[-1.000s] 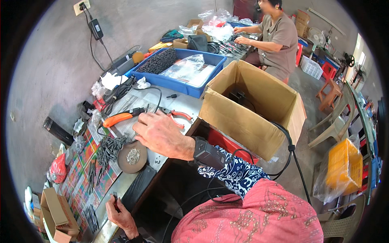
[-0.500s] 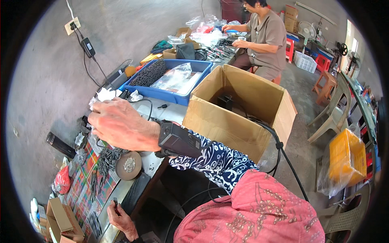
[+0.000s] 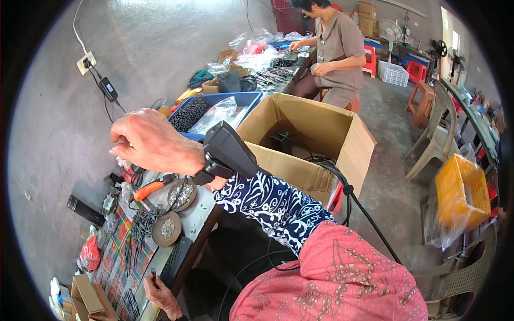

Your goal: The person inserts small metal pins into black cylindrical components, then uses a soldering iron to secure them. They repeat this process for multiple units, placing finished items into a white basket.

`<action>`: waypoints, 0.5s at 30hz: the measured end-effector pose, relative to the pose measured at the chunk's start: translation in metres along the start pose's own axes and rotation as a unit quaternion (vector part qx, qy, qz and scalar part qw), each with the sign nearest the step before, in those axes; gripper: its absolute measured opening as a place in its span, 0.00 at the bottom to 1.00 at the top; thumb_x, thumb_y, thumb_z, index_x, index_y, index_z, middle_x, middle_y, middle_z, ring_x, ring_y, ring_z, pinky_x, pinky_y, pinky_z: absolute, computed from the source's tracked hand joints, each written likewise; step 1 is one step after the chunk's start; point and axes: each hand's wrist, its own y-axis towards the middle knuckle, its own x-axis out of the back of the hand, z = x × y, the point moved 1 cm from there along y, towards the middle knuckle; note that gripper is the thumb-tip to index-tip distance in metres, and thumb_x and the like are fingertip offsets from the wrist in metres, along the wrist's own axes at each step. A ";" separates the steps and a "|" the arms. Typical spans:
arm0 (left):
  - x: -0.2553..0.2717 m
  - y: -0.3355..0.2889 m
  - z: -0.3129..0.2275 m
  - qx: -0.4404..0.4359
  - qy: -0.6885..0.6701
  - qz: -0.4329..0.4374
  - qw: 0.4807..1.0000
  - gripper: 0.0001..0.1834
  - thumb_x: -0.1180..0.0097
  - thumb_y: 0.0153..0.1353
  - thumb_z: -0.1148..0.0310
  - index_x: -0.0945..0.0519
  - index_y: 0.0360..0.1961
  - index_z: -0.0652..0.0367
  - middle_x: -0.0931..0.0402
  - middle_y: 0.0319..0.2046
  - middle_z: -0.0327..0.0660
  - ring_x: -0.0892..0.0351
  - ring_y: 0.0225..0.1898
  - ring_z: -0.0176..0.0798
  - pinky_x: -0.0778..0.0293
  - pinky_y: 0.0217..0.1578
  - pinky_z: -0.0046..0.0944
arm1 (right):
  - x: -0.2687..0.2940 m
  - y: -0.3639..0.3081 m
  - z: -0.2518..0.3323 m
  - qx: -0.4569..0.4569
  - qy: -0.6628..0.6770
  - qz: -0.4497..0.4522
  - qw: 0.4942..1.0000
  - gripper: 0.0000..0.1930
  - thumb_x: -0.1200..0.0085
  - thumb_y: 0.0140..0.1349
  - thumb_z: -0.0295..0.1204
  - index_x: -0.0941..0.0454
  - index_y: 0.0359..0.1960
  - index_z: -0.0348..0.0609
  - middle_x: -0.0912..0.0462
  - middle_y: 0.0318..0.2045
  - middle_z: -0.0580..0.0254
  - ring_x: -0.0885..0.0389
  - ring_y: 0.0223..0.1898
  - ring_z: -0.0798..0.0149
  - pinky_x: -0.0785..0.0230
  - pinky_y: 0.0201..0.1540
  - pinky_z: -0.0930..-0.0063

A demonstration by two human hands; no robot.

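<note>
My left hand [image 3: 161,297] is at the table's near edge, thumb and fingers pinched on a small dark piece [image 3: 153,272] whose kind I cannot make out. Dark flat strips [image 3: 176,262] lie beside it. My right hand [image 3: 155,140] hovers over the table with fingers curled closed; a whitish bit shows between them, too small to name. A black device is strapped on that wrist. Below the right hand are an orange-handled tool [image 3: 149,190] and a round brown dish [image 3: 183,195] of small metal pieces. A second such dish [image 3: 167,229] sits nearer, next to dark thin strips [image 3: 140,227].
A large open cardboard box [image 3: 300,160] with cables stands right of my right arm. Behind it is a blue tray [image 3: 246,101]. A co-worker [image 3: 340,51] sits at the table's far end. A small carton [image 3: 91,297] is at lower left, and a yellow crate [image 3: 463,190] at right.
My right hand has lifted away from the white crumpled material near the blue tray. The orange-handled tool and the farther dish have come into view. My left hand keeps its pinch.
</note>
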 end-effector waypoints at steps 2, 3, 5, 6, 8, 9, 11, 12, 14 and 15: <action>0.001 0.000 -0.003 -0.023 -0.011 -0.009 1.000 0.07 0.47 0.55 0.81 0.27 0.36 0.68 0.29 0.28 0.54 0.28 0.31 0.58 0.32 0.33 0.47 | 0.002 0.005 0.005 0.004 0.008 -0.009 1.000 0.09 0.40 0.47 0.31 0.20 0.25 0.37 0.20 0.24 0.47 0.20 0.32 0.46 0.29 0.37 0.58; 0.002 0.000 -0.004 -0.028 -0.006 -0.010 1.000 0.07 0.47 0.55 0.81 0.27 0.36 0.68 0.29 0.28 0.54 0.28 0.31 0.58 0.32 0.33 0.48 | 0.002 0.008 0.007 -0.001 0.010 -0.010 1.000 0.09 0.40 0.47 0.31 0.20 0.24 0.37 0.20 0.24 0.47 0.20 0.32 0.46 0.29 0.37 0.58; 0.002 0.000 -0.007 -0.037 -0.009 -0.014 0.999 0.07 0.47 0.55 0.81 0.28 0.35 0.68 0.29 0.29 0.54 0.28 0.31 0.58 0.32 0.33 0.48 | 0.003 0.013 0.008 0.020 0.010 -0.027 0.999 0.09 0.39 0.47 0.31 0.20 0.24 0.37 0.19 0.24 0.48 0.19 0.32 0.47 0.29 0.37 0.59; 0.003 0.001 -0.007 -0.029 -0.010 -0.008 1.000 0.07 0.47 0.55 0.81 0.28 0.35 0.68 0.29 0.29 0.54 0.28 0.32 0.59 0.32 0.33 0.48 | 0.004 0.016 0.007 0.027 0.008 -0.036 0.999 0.09 0.39 0.47 0.31 0.20 0.24 0.38 0.19 0.24 0.48 0.19 0.32 0.47 0.29 0.38 0.59; 0.003 0.002 -0.007 -0.010 -0.023 0.002 1.000 0.06 0.47 0.55 0.81 0.28 0.35 0.68 0.29 0.29 0.55 0.28 0.32 0.59 0.32 0.34 0.49 | 0.007 0.019 0.004 0.039 0.021 -0.072 0.996 0.09 0.38 0.48 0.30 0.20 0.25 0.36 0.20 0.22 0.49 0.19 0.28 0.49 0.29 0.33 0.62; 0.003 0.002 -0.007 -0.008 -0.012 0.005 1.000 0.06 0.47 0.55 0.81 0.28 0.35 0.68 0.29 0.29 0.55 0.28 0.32 0.59 0.32 0.34 0.49 | 0.010 0.020 0.002 0.045 0.029 -0.089 0.995 0.09 0.38 0.49 0.30 0.20 0.25 0.35 0.20 0.21 0.49 0.19 0.26 0.51 0.29 0.31 0.63; 0.004 0.002 -0.006 -0.003 -0.018 0.009 1.000 0.06 0.47 0.54 0.81 0.28 0.35 0.68 0.29 0.29 0.55 0.28 0.32 0.59 0.32 0.34 0.49 | 0.016 0.021 -0.006 0.042 0.031 -0.096 0.994 0.09 0.38 0.49 0.29 0.20 0.26 0.34 0.19 0.22 0.48 0.17 0.26 0.54 0.27 0.30 0.67; 0.003 0.002 -0.007 -0.018 -0.011 -0.003 1.000 0.06 0.47 0.54 0.81 0.28 0.34 0.68 0.29 0.29 0.55 0.28 0.32 0.60 0.32 0.34 0.49 | 0.021 0.020 -0.010 0.043 0.032 -0.107 0.993 0.09 0.39 0.50 0.29 0.20 0.27 0.34 0.19 0.22 0.48 0.17 0.25 0.56 0.27 0.30 0.68; 0.002 0.001 -0.008 -0.048 -0.014 -0.030 0.998 0.06 0.48 0.54 0.81 0.28 0.34 0.68 0.29 0.29 0.55 0.28 0.32 0.60 0.32 0.34 0.49 | 0.030 0.018 -0.022 0.017 0.058 -0.099 0.993 0.09 0.40 0.52 0.27 0.20 0.29 0.32 0.18 0.21 0.53 0.19 0.20 0.64 0.28 0.24 0.73; 0.002 0.000 -0.007 -0.044 -0.014 -0.021 0.999 0.06 0.48 0.54 0.81 0.28 0.34 0.68 0.29 0.29 0.55 0.28 0.32 0.60 0.32 0.34 0.49 | 0.034 0.018 -0.029 -0.038 0.118 -0.084 0.989 0.09 0.41 0.53 0.27 0.20 0.30 0.32 0.18 0.21 0.54 0.19 0.19 0.66 0.30 0.22 0.75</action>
